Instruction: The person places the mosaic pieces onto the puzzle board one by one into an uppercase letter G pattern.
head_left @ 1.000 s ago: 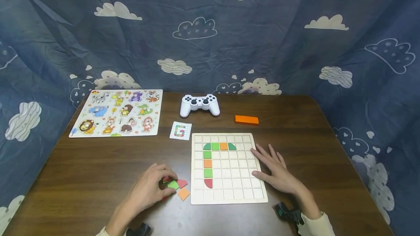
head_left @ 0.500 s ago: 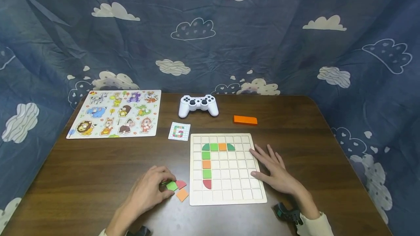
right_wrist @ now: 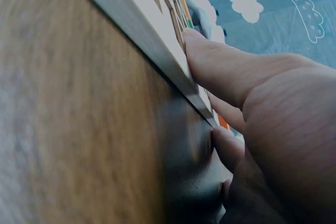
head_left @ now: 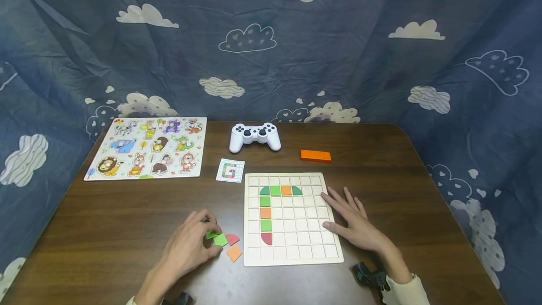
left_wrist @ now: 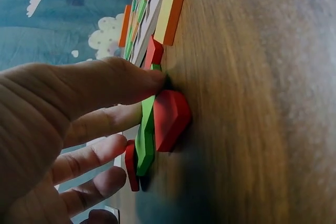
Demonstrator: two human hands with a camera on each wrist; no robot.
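My left hand is over a small pile of flat tiles, thumb and fingertips apart and touching among them. In the pile a green square tile overlaps another green tile. Beside them lie a red quarter-round tile and an orange square tile. In the left wrist view a red tile sits under the thumb tip, another red tile near the other fingertips. My right hand rests with spread fingers on the right edge of the grid board, which bears a row and column of coloured tiles.
A small pattern card lies at the board's upper left. Farther back are a white game controller, an orange block and an animal picture board. A cloud-patterned cloth hangs behind the table.
My left hand has drawn slightly left, and more of the second green tile shows under the fingers. My right hand stays on the board's edge. The head view has shifted a little.
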